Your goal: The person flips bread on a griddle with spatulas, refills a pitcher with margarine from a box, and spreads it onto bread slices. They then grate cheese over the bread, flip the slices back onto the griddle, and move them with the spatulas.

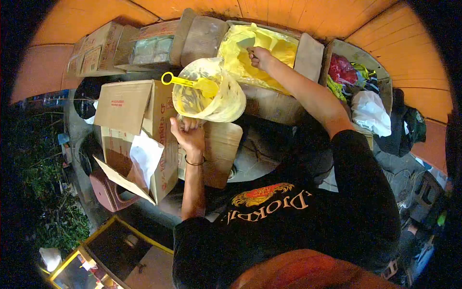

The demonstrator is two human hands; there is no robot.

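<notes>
My left hand (189,137) is closed at the near side of a whitish bucket (233,98), its fingertips partly hidden against the wall. Yellow paste smears the bucket inside, and a yellow scoop (185,82) with a ring-ended handle leans over its rim. To the upper right, my right hand (260,57) is closed over a carton lined with yellow plastic and holding a soft yellow mass (276,45). A flat grey-green blade (246,43), seemingly a scraper, extends from that fist against the yellow mass; its handle is hidden by my fingers.
An open carton (163,139) with white paper (146,156) stands at left, beside a brownish plastic stool (109,192). More cartons (98,48) line the orange wall. At right, another box (382,72) holds bags and a white plastic bag (370,113).
</notes>
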